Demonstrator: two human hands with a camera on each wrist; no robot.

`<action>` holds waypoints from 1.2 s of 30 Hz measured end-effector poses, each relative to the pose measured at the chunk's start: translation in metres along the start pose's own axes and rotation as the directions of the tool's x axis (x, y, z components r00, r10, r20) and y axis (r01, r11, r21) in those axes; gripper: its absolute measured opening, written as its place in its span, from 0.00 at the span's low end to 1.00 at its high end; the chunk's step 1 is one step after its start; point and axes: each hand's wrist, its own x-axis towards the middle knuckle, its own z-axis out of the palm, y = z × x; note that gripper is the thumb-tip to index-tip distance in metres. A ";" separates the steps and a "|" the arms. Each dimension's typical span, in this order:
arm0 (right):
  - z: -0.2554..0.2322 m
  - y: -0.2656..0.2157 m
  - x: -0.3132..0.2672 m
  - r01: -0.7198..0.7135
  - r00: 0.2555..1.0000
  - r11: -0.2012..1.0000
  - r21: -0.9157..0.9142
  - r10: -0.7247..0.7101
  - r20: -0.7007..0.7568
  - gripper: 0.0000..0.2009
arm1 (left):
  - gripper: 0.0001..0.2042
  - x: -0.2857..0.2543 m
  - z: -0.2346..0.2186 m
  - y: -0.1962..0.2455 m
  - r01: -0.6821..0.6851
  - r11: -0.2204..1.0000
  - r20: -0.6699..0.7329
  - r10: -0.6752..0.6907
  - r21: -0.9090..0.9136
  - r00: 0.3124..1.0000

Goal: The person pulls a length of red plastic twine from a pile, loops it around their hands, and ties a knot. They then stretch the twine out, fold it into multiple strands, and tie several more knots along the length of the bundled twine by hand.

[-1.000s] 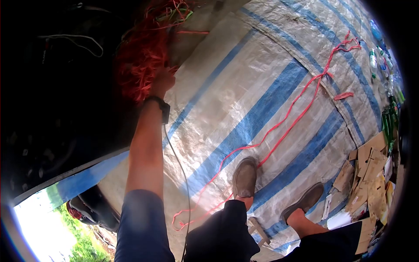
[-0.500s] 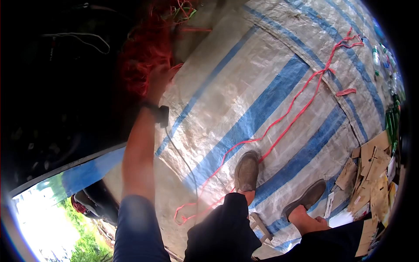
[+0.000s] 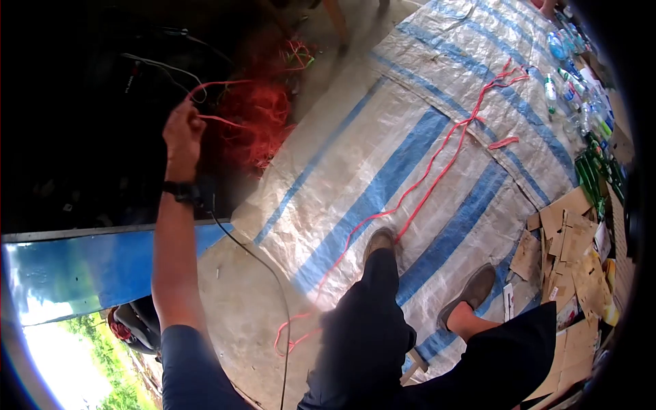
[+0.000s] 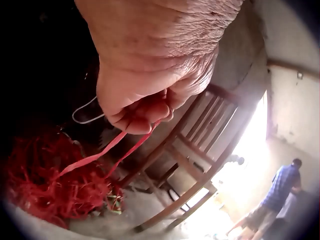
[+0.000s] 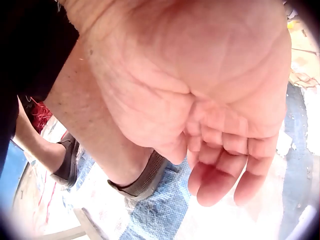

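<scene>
Striped woven sheet (image 3: 355, 171) spread on the floor. Clear plastic bottles (image 3: 557, 46), green bottles (image 3: 589, 174) and flattened cardboard (image 3: 572, 236) noted along the sheet's right side in the head view. White cord (image 3: 164, 67) lies left of the sheet, on a dark surface; blue panel (image 3: 137, 263) lower left of it. The left wrist view records a slatted wooden chair (image 4: 197, 149) and, farther off, a person in a blue shirt (image 4: 283, 189).

Head view: red strand heap (image 3: 256, 123) blurred, left side lost in shadow; lettering (image 3: 129, 83) near white cord (image 3: 164, 66) too small to read; pale wooden piece (image 3: 415, 365) mostly hidden by trouser leg (image 3: 362, 328).
Left wrist view: left hand (image 4: 155, 55) cut by top edge, chair (image 4: 197, 155) partly behind it; blue-shirted person (image 4: 281, 190) blurred.
Right wrist view: right hand (image 5: 200, 95) cut by top edge.
</scene>
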 end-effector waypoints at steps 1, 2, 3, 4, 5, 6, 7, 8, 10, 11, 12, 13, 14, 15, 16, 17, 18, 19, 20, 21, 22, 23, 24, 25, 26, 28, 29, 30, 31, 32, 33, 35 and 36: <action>0.003 0.001 -0.006 -0.008 1.000 0.999 0.038 0.009 -0.028 0.22 | 0.02 -0.006 0.006 0.024 -0.065 0.996 -0.027 0.064 -0.066 0.998; 0.005 0.003 -0.011 -0.014 0.998 0.997 0.077 0.018 -0.058 0.22 | 0.02 -0.014 0.014 0.040 -0.071 0.995 -0.019 0.070 -0.069 0.997; 0.007 0.005 -0.017 -0.017 0.996 0.993 0.121 0.028 -0.089 0.21 | 0.02 -0.025 0.020 0.053 -0.082 0.996 0.032 0.081 0.018 0.996; 0.008 0.008 -0.023 -0.019 0.991 0.986 0.167 0.040 -0.125 0.21 | 0.03 -0.034 0.022 0.063 -0.095 0.990 0.081 0.087 0.106 0.993; 0.010 0.012 -0.031 -0.024 0.987 0.978 0.209 0.057 -0.153 0.20 | 0.04 -0.026 0.011 0.067 0.032 0.944 0.143 -0.083 0.329 0.986; 0.012 0.017 -0.040 -0.024 0.979 0.965 0.262 0.076 -0.188 0.20 | 0.04 -0.035 0.017 0.079 0.033 0.944 0.147 -0.086 0.328 0.985; 0.012 0.020 -0.048 -0.024 0.970 0.949 0.315 0.099 -0.223 0.20 | 0.04 -0.046 0.028 0.100 -0.032 0.984 0.118 0.011 0.178 0.993; 0.012 0.024 -0.057 -0.018 0.958 0.929 0.370 0.122 -0.258 0.19 | 0.04 -0.055 0.035 0.112 -0.104 0.994 0.072 0.102 0.026 0.992; 0.013 0.033 -0.074 0.010 0.927 0.874 0.486 0.174 -0.332 0.19 | 0.05 -0.066 0.041 0.118 -0.114 0.981 0.145 0.091 0.159 0.985; 0.010 0.036 -0.082 0.035 0.908 0.839 0.543 0.201 -0.369 0.18 | 0.06 -0.073 0.046 0.121 -0.122 0.948 0.213 0.060 0.293 0.975; 0.008 0.040 -0.094 0.060 0.883 0.800 0.597 0.236 -0.405 0.18 | 0.07 -0.083 0.048 0.121 -0.131 0.897 0.272 0.013 0.422 0.962; 0.004 0.048 -0.108 0.118 0.848 0.745 0.656 0.268 -0.457 0.18 | 0.07 -0.091 0.050 0.124 -0.220 0.924 0.185 0.168 0.313 0.968; -0.002 0.051 -0.117 0.170 0.818 0.699 0.695 0.294 -0.495 0.18 | 0.07 -0.108 0.058 0.134 -0.222 0.924 0.187 0.169 0.310 0.968; -0.009 0.048 -0.119 0.203 0.799 0.673 0.711 0.306 -0.518 0.18 | 0.07 -0.130 0.065 0.146 -0.316 0.922 0.272 0.252 0.225 0.929; -0.018 0.046 -0.123 0.265 0.767 0.633 0.727 0.319 -0.557 0.17 | 0.07 -0.149 0.070 0.151 -0.404 0.906 0.346 0.341 0.129 0.874; -0.027 0.045 -0.127 0.329 0.733 0.595 0.733 0.329 -0.596 0.17 | 0.07 -0.162 0.074 0.145 -0.408 0.887 0.372 0.312 0.216 0.874; -0.042 0.043 -0.133 0.412 0.691 0.558 0.720 0.323 -0.646 0.17 | 0.07 -0.164 0.072 0.134 -0.341 0.908 0.365 0.240 0.243 0.899; -0.056 0.037 -0.135 0.476 0.654 0.529 0.702 0.321 -0.685 0.17 | 0.07 -0.184 0.077 0.135 -0.378 0.887 0.380 0.264 0.266 0.886; -0.072 0.027 -0.135 0.549 0.614 0.496 0.673 0.308 -0.727 0.17 | 0.07 -0.211 0.085 0.138 -0.419 0.863 0.397 0.293 0.281 0.870; -0.090 0.014 -0.135 0.620 0.574 0.463 0.633 0.282 -0.769 0.17 | 0.07 -0.233 0.092 0.140 -0.422 0.880 0.443 0.295 0.220 0.846; -0.112 0.000 -0.132 0.671 0.545 0.444 0.593 0.246 -0.801 0.18 | 0.07 -0.255 0.097 0.139 -0.411 0.896 0.486 0.288 0.166 0.825; -0.139 -0.015 -0.133 0.711 0.512 0.441 0.547 0.209 -0.833 0.18 | 0.07 -0.273 0.101 0.136 -0.306 0.946 0.495 0.216 0.107 0.842; -0.192 -0.024 -0.124 0.554 0.659 0.678 0.484 -0.001 -0.752 0.13 | 0.08 -0.279 0.100 0.124 -0.338 0.929 0.502 0.222 0.151 0.836; -0.221 -0.035 -0.132 0.499 0.664 0.723 0.478 0.036 -0.747 0.12 | 0.08 -0.295 0.105 0.124 -0.305 0.940 0.507 0.190 0.153 0.841; -0.242 -0.048 -0.145 0.435 0.671 0.764 0.476 0.077 -0.737 0.11 | 0.08 -0.315 0.112 0.125 -0.266 0.951 0.515 0.152 0.155 0.844; -0.280 -0.085 -0.172 0.580 0.687 0.598 0.554 0.007 -0.727 0.14 | 0.07 -0.347 0.125 0.125 -0.267 0.960 0.621 0.157 0.088 0.768; -0.295 -0.108 -0.189 0.578 0.690 0.600 0.553 0.004 -0.724 0.14 | 0.07 -0.367 0.131 0.132 -0.258 0.959 0.635 0.127 0.118 0.762; -0.308 -0.133 -0.206 0.627 0.672 0.577 0.523 -0.060 -0.738 0.15 | 0.07 -0.387 0.138 0.140 -0.250 0.957 0.649 0.098 0.146 0.755; -0.317 -0.156 -0.221 0.675 0.647 0.550 0.492 -0.121 -0.753 0.15 | 0.08 -0.402 0.143 0.143 -0.323 0.939 0.696 0.155 0.116 0.701; -0.322 -0.177 -0.235 0.674 0.646 0.552 0.491 -0.118 -0.754 0.15 | 0.09 -0.415 0.147 0.144 -0.392 0.916 0.741 0.209 0.080 0.638; -0.326 -0.197 -0.246 0.725 0.672 0.407 0.556 -0.242 -0.700 0.16 | 0.10 -0.427 0.151 0.146 -0.480 0.877 0.786 0.268 0.042 0.558; -0.323 -0.231 -0.260 0.741 0.668 0.256 0.620 -0.372 -0.645 0.17 | 0.11 -0.450 0.159 0.146 -0.529 0.844 0.837 0.351 -0.089 0.419; -0.317 -0.244 -0.264 0.663 0.729 0.218 0.716 -0.406 -0.551 0.17 | 0.12 -0.464 0.163 0.146 -0.489 0.854 0.847 0.384 -0.175 0.368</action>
